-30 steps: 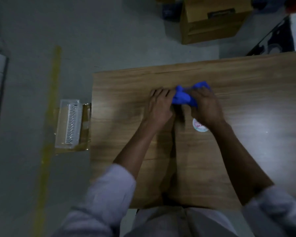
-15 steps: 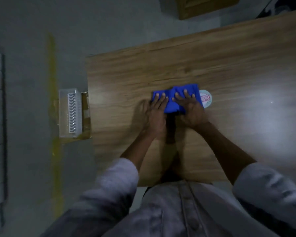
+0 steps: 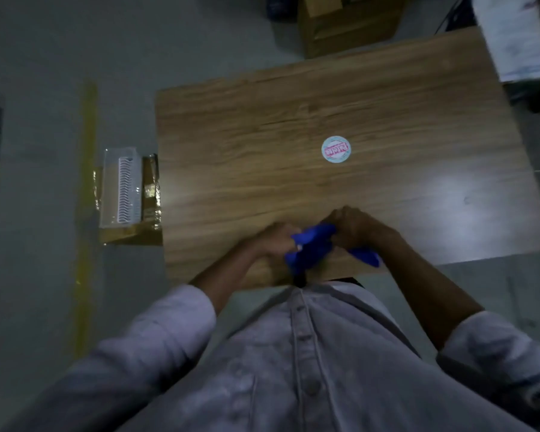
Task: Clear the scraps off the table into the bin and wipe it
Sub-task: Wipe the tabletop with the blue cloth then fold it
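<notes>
A blue cloth (image 3: 312, 246) is bunched up near the front edge of the wooden table (image 3: 262, 126). My left hand (image 3: 273, 241) grips its left end with curled fingers. My right hand (image 3: 354, 227) grips its right part, and a blue tail of cloth sticks out below that wrist. A round white sticker with red print (image 3: 336, 149) lies flat on the table, farther back than both hands.
On the floor left of the table stands a clear plastic bin (image 3: 120, 187) on a brown cardboard piece. A yellow floor line (image 3: 86, 182) runs along the left. A cardboard box (image 3: 346, 23) sits behind the table, and a white surface (image 3: 515, 35) is at the far right.
Both hands pulled the cloth from the table's middle back to the front edge. They went from pressing it flat to gripping it bunched. The round sticker is now uncovered.
</notes>
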Motion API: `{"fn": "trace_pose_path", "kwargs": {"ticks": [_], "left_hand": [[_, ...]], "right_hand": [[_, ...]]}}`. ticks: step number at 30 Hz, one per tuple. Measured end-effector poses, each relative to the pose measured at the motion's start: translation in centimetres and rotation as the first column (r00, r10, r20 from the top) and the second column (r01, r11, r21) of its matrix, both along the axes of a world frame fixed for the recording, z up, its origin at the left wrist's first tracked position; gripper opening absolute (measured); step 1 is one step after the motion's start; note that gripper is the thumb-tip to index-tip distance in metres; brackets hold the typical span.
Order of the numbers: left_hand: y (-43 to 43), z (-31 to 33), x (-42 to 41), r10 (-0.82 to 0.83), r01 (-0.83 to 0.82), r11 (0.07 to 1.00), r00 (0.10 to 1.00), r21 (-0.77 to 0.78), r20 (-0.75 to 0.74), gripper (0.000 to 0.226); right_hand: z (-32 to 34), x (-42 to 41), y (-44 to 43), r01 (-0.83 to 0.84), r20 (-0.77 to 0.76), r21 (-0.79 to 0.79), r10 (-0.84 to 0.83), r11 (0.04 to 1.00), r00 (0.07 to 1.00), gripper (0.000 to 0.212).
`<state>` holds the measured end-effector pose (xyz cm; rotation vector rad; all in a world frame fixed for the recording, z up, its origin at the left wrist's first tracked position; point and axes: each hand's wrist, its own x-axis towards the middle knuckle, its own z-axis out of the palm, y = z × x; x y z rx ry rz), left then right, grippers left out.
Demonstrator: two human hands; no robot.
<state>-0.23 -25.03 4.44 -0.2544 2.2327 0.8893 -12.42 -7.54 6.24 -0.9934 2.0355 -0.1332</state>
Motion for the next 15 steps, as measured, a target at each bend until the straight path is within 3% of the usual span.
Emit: {"fn": "trace_pose_path", "kwargs": {"ticks": [2, 4, 5, 7, 9, 12, 15], "left_hand": [[-0.1, 1.1, -1.9, 0.093, -0.112, 0.991, 0.969, -0.072, -0.228, 0.041], [0.1, 1.3, -3.1, 0.015, -0.157, 0.955, 0.874, -0.251, -0.486, 0.066], [0.1, 0.9, -3.4, -0.021, -0.168, 0.937, 0.848, -0.306, -0.53, 0.074], [-0.1, -1.5, -2.8, -0.12, -0.086, 0.909, 0.884, -0.408, -0.452, 0.081], [0.5, -4.6, -0.4, -0.18, 0.024, 0.886, 0.938, -0.463, -0.296, 0.08], [2.3, -7.0, 3.7, -0.144, -0.004, 0.894, 0.945, -0.449, -0.295, 0.073], [4.2, -6.5, 8.2, -0.136, 0.012, 0.905, 0.955, -0.425, -0.262, 0.079]], "right_hand": [[1.6, -1.1, 0.2, 0.118, -0.151, -0.192, -0.148, 0.974, 0.977, 0.035], [1.4, -1.4, -0.3, 0.179, -0.321, -0.397, -0.319, 0.9, 0.892, 0.046], [0.3, -1.4, -0.7, 0.178, -0.344, -0.451, -0.355, 0.874, 0.869, 0.053], [-2.7, -0.6, -1.0, 0.201, -0.259, -0.39, -0.316, 0.899, 0.913, 0.065], [-6.5, 2.0, -0.5, 0.225, -0.154, -0.202, -0.257, 0.953, 0.954, 0.074], [-9.7, 7.2, 1.5, 0.3, -0.144, -0.25, -0.341, 0.921, 0.929, 0.073], [-9.5, 12.0, 3.7, 0.279, -0.123, -0.28, -0.322, 0.919, 0.939, 0.076]]}}
